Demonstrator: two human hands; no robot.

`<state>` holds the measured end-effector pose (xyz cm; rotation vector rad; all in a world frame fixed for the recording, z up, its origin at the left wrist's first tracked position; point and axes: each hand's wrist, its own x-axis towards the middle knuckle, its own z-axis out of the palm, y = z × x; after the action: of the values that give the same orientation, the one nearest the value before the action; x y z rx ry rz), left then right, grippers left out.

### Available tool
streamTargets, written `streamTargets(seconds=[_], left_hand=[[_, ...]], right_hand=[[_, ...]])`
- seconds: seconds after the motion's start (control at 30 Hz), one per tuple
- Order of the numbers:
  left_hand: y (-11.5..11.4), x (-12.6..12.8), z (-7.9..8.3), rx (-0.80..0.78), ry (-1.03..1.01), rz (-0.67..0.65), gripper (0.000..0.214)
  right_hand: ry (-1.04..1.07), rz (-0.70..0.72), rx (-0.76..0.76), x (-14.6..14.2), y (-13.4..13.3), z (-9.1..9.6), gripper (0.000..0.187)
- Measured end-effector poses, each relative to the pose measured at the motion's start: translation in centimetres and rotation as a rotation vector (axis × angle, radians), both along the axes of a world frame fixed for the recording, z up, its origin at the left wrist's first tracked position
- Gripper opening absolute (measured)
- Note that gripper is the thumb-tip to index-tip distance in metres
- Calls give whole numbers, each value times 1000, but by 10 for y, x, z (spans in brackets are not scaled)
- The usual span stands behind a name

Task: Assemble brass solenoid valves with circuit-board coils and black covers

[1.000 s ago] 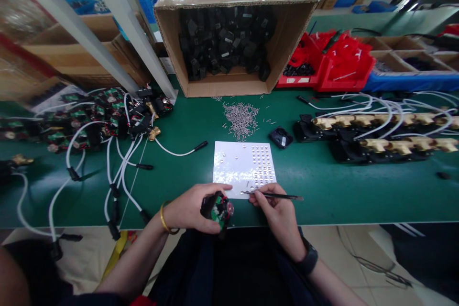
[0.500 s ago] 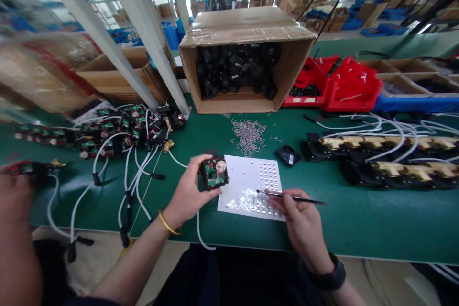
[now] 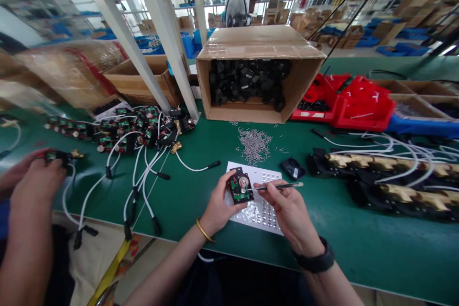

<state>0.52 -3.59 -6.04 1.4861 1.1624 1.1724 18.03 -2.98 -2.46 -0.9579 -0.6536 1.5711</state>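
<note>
My left hand (image 3: pixel 219 207) holds a black housing with an open green circuit board (image 3: pixel 236 190), gripping it by its edges. A round metallic part and red wires show on the board. In my right hand (image 3: pixel 283 201) are slim tweezers (image 3: pixel 274 186), pinched between thumb and fingers. Their tip is at the board, by the round part; whether it grips something is too small to tell. Under both hands lies a white sheet (image 3: pixel 238 217) with rows of small shiny discs. A black cover (image 3: pixel 292 169) lies just beyond the sheet's right corner.
A pile of small screws or pins (image 3: pixel 254 144) lies behind the sheet. Beyond stands a cardboard box (image 3: pixel 258 43) of black parts. Red bins (image 3: pixel 366 105) and brass-fitted assemblies (image 3: pixel 398 196) are at right. Wired boards (image 3: pixel 143 129) lie left, near a co-worker's hands (image 3: pixel 38 177).
The tweezers have moved from the white sheet to the circuit board. My left hand has brought the housing right, over the sheet. The view has shifted.
</note>
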Motion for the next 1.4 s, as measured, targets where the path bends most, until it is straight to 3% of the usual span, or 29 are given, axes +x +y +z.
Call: streamTargets(seconds=[0.2,0.47,1.4], left_hand=[[1,1,1,29,32,-17,67],[2,2,-4,43,53,10,68],[1,2,0,51,89,42,66]], right_hand=[[-89,25,20,-3,4,3,24],[-146,73,-10,0,12,9,25],[-284,40,41,-8,15,9,27]])
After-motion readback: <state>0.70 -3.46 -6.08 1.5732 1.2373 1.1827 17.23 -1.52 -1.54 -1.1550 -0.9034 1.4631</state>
